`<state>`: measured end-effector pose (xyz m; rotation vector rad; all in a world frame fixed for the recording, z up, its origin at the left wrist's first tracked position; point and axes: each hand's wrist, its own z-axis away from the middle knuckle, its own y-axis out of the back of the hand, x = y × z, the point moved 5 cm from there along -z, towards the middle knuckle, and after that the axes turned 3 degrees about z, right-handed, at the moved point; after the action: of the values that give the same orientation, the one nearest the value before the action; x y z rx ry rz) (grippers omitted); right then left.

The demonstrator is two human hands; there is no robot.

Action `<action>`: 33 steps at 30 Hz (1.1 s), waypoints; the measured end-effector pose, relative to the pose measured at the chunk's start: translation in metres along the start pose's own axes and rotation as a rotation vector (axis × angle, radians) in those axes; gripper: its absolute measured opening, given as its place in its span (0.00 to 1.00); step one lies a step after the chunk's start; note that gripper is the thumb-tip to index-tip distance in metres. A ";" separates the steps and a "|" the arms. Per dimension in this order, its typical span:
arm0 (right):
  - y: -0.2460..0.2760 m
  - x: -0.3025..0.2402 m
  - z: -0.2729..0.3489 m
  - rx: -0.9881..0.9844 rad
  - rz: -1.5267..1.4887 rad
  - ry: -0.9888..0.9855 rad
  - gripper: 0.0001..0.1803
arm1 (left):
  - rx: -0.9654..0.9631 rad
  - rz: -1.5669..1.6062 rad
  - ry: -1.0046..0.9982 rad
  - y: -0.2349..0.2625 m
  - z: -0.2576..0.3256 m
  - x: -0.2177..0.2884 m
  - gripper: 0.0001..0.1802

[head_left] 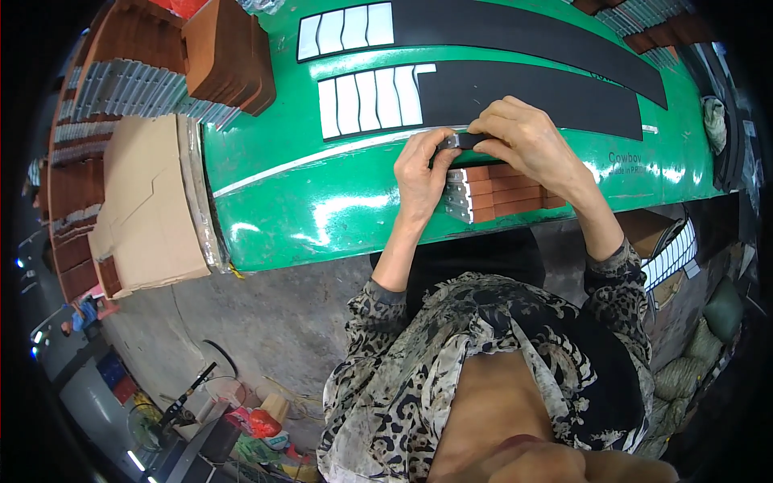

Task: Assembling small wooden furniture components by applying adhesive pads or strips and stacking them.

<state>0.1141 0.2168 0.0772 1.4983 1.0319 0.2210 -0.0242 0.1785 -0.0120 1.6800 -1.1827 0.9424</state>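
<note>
My left hand (420, 173) and my right hand (527, 141) meet near the front of the green work table (278, 229). Between their fingertips they grip a small dark strip (467, 141) with a grey, shiny end. Its exact kind is partly hidden by the fingers. Just below the hands lies a stack of reddish-brown pieces (503, 193) with silver metal ends facing left. Beyond the hands, two long black strips lie side by side, the nearer strip (523, 101) and the farther strip (491, 28). White panels with wavy dark lines cover their left ends.
On the left stand a tall pile of reddish-brown pieces (233, 56) with silver ends and a cardboard sheet (149, 205). More such pieces (672, 32) lie at the far right. An open box (652, 233) sits below the table's right edge.
</note>
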 end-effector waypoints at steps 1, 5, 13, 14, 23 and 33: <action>-0.002 0.003 0.002 0.023 -0.066 -0.019 0.13 | -0.006 -0.001 0.006 0.000 0.000 -0.001 0.13; -0.012 0.014 0.013 0.075 -0.297 -0.184 0.15 | -0.003 -0.003 0.008 -0.001 0.000 0.000 0.13; -0.006 0.009 0.016 0.154 -0.147 -0.140 0.15 | -0.001 -0.009 0.027 0.001 0.000 0.001 0.13; -0.001 0.005 0.017 0.218 -0.080 -0.098 0.15 | 0.003 -0.013 0.025 0.001 -0.001 0.002 0.13; 0.001 -0.006 0.015 0.105 -0.005 -0.014 0.13 | 0.013 -0.005 -0.009 0.000 0.000 0.001 0.12; -0.051 0.060 -0.071 -0.061 0.076 -0.080 0.16 | 0.006 -0.036 -0.048 0.000 0.002 0.005 0.15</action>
<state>0.0782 0.3021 0.0246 1.4808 0.8983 0.2419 -0.0224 0.1755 -0.0085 1.7311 -1.1786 0.8887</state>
